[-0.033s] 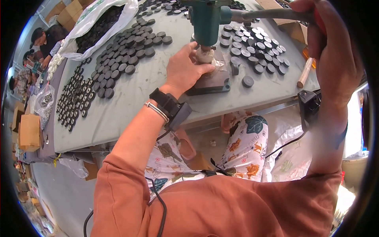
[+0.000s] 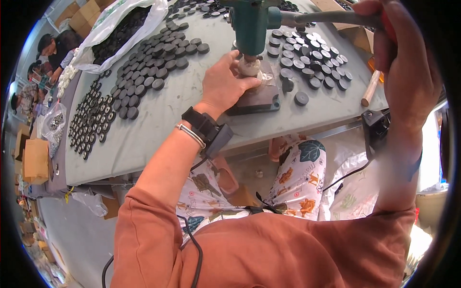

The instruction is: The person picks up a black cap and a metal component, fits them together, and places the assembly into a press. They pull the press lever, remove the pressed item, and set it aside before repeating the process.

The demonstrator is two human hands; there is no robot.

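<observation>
A green hand press (image 2: pixel 251 29) stands at the table's far middle on a dark base (image 2: pixel 257 102). Under its ram sits a whitish rounded piece (image 2: pixel 248 68), seemingly wrapped in film or tape. My left hand (image 2: pixel 223 84) curls its thumb and fingers around that piece; what lies under the fingertips is hidden. Up at the right, my right hand (image 2: pixel 406 57) is closed on the red grip of the grey press lever (image 2: pixel 331 18). Just right of the base, a black disc (image 2: pixel 287 85) leans tilted beside another black disc (image 2: pixel 301 99) lying flat.
Black round caps (image 2: pixel 149 72) spread left of the press, with metal-centred ones (image 2: pixel 91 120) nearer the left edge. Silver-topped discs (image 2: pixel 314 55) lie to the right. A white bag (image 2: pixel 151 24) of black parts stands far left. A wooden handle (image 2: pixel 371 89) lies near the right edge.
The black disc right of the press base stood more on its edge and now lies tipped, slightly nearer me. Both hands and the lever hold their places.
</observation>
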